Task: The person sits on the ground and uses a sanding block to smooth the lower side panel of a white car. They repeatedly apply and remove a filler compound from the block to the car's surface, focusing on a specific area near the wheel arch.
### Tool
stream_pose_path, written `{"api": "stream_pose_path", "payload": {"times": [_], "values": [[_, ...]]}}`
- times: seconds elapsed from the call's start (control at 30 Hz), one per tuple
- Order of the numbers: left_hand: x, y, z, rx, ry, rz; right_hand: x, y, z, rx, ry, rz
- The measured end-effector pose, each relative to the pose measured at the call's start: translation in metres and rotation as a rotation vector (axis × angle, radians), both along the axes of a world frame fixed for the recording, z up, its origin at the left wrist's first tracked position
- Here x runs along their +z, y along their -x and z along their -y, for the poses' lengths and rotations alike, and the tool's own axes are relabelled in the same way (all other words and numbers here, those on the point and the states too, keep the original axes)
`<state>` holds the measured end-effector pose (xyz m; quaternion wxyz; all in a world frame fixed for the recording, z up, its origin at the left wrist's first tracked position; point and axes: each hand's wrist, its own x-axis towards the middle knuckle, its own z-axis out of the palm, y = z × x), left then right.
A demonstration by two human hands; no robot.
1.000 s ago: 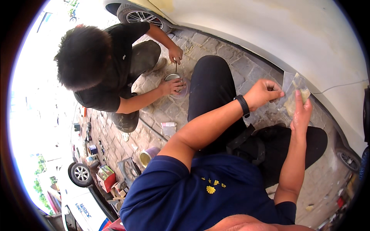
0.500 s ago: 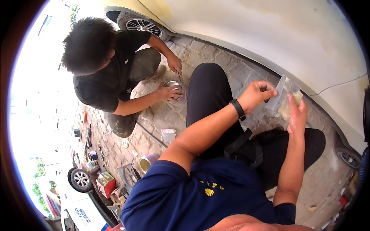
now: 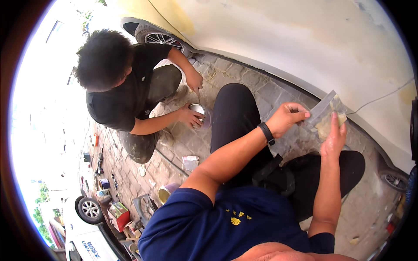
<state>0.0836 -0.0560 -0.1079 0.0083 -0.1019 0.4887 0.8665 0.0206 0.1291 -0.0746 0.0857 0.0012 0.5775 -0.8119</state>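
A see-through plastic bag (image 3: 321, 109) with pale yellow matter in it is held up over my lap, close to the car's side. My left hand (image 3: 285, 119), with a black watch at its wrist, pinches the bag's left edge between thumb and fingers. My right hand (image 3: 332, 142) grips the bag's lower right part, fingers lying along its front. Part of the yellow matter is hidden behind those fingers.
A pale car body (image 3: 278, 48) with yellowish patches curves along the top and right. To the left a person (image 3: 143, 82) crouches, hands at an open metal can (image 3: 198, 112). A small packet (image 3: 190, 162) and another can (image 3: 167, 192) are on the stone paving (image 3: 174, 148).
The bag is tilted slightly differently, and both my hands have sunk a little in the picture. The other person's hands have shifted slightly at the can.
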Motion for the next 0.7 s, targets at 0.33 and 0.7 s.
{"api": "stream_pose_path", "payload": {"times": [0.33, 0.7], "values": [[-0.005, -0.003, -0.005, -0.034, 0.174, -0.084, -0.003, 0.012, -0.004, -0.138, 0.119, 0.116], [-0.009, 0.000, -0.008, 0.161, 0.019, -0.081, -0.013, 0.012, 0.000, -0.069, 0.075, 0.129]]}}
